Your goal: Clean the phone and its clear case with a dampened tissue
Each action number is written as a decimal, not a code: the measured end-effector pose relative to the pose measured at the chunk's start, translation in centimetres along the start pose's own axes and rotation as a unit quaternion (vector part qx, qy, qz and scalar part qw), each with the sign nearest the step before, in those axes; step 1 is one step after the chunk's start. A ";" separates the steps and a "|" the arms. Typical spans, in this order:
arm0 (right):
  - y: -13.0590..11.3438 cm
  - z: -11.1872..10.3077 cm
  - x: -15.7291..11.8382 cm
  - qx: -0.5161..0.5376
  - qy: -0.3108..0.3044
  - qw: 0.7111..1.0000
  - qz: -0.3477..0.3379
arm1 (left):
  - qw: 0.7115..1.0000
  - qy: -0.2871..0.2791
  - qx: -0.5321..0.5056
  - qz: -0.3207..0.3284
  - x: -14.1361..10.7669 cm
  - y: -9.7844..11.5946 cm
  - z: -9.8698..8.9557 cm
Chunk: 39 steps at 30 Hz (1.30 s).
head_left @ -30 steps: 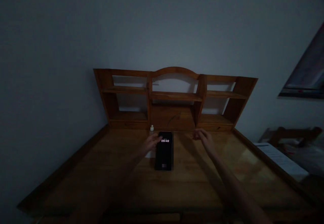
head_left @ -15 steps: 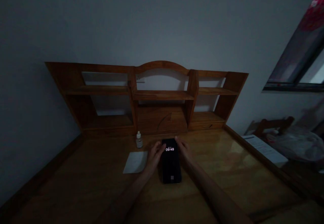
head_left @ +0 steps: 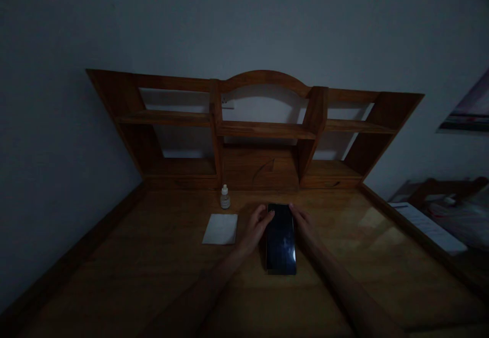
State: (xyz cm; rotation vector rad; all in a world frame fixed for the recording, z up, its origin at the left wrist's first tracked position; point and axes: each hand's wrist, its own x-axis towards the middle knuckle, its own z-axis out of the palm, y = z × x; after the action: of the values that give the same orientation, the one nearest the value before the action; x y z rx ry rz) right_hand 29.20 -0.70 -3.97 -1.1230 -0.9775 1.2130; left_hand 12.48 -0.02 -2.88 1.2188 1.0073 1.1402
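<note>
A dark smartphone (head_left: 280, 244) is held between my two hands above the wooden desk, its screen black with a reflection along the lower right. My left hand (head_left: 255, 228) grips the upper left edge, thumb lying over the front of the screen. On the other side, my right hand (head_left: 307, 228) has its fingers closed along the upper right edge. Left of the left hand lies a folded white cloth or paper (head_left: 220, 229). Behind it a small dropper bottle (head_left: 225, 198) with a white cap stands upright.
A wooden shelf unit (head_left: 263, 130) with several compartments runs along the back of the desk (head_left: 153, 256). Printed papers (head_left: 428, 226) lie beyond the right edge, near a wooden chair (head_left: 446, 190) and a plastic bag (head_left: 464, 221). The room is dim.
The phone's screen has gone from a lit clock to dark. The whole view has shifted, so the desk things and my hands sit further right. Both hands keep hold of the phone.
</note>
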 end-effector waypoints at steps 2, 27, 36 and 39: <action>-0.1 0.0 0.1 -0.003 0.007 1.000 -0.012 | 1.000 0.004 0.007 0.002 0.2 -0.4 0.0; -0.1 1.2 0.8 0.120 -0.105 0.979 0.127 | 0.995 0.026 0.021 0.098 0.1 -0.1 -0.4; -0.4 2.8 -0.6 0.076 -0.125 0.985 0.087 | 0.992 0.079 -0.013 0.094 0.6 0.5 -1.6; 0.0 3.0 -1.2 -0.043 -0.111 0.991 0.060 | 0.990 0.105 -0.051 0.077 1.0 0.7 -2.3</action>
State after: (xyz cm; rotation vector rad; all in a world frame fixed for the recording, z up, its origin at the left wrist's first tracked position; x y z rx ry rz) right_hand 26.11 -1.52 -3.34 -1.1443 -1.1526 1.4275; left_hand 10.31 1.35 -2.40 1.1260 1.0100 1.4475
